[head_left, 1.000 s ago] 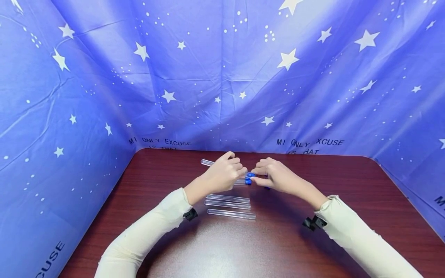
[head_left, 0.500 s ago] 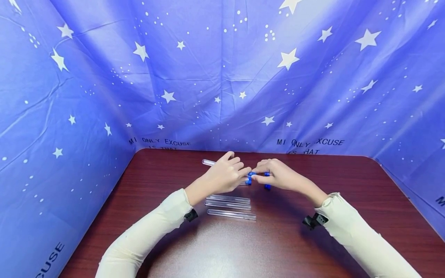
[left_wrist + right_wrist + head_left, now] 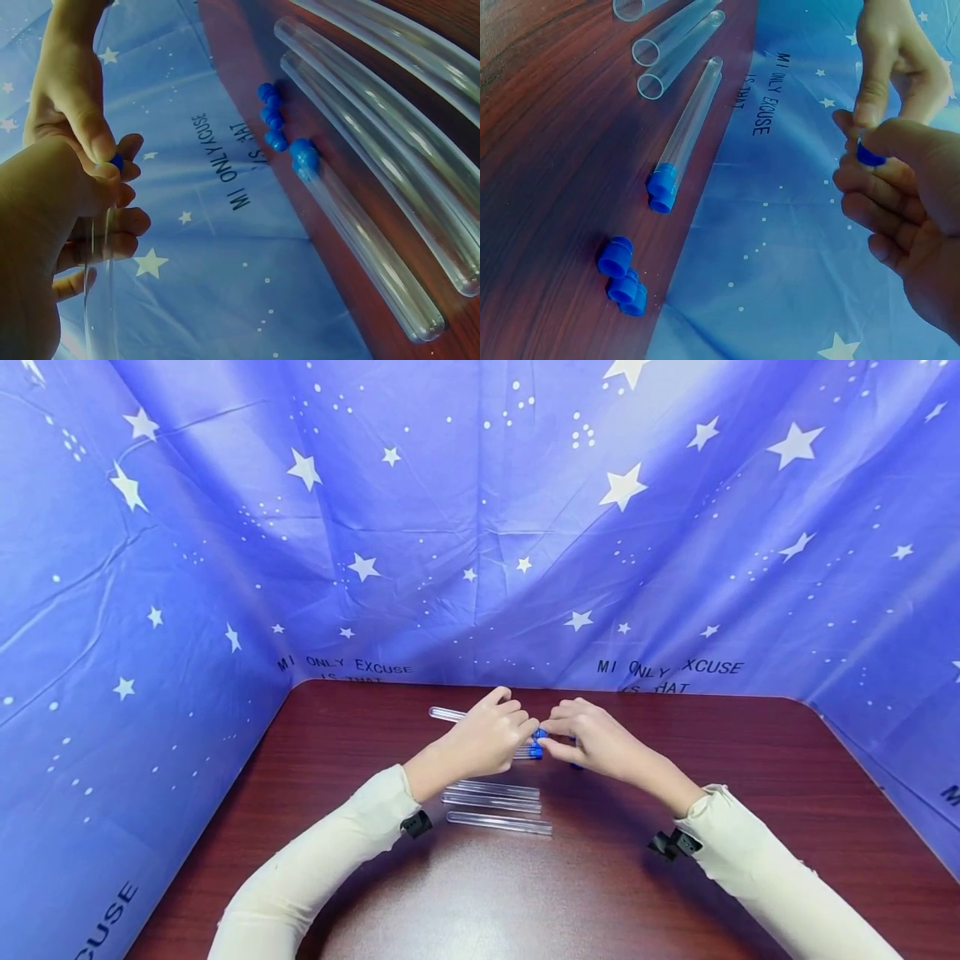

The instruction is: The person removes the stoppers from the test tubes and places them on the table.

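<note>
My left hand (image 3: 487,739) grips a clear test tube (image 3: 100,300) above the table, its rounded end (image 3: 446,714) pointing left. At the tube's mouth, my right hand (image 3: 596,739) pinches a blue cap (image 3: 870,155) between thumb and fingers. The two hands' fingertips meet there and cover much of the cap, so how deep it sits cannot be seen. Below the hands, a test tube (image 3: 690,124) with a blue cap (image 3: 304,159) on its end lies on the table. Three loose blue caps (image 3: 615,256) lie near it, mostly hidden behind my right hand in the head view.
Three uncapped test tubes (image 3: 493,804) lie side by side on the dark red wooden table (image 3: 480,893), nearer to me than the capped one. A blue star-patterned cloth (image 3: 465,527) stands around the table's back and sides.
The held tube has shifted slightly left at its rounded end. My right hand has turned a little at the cap, and the loose caps that showed half a second ago are mostly covered again.
</note>
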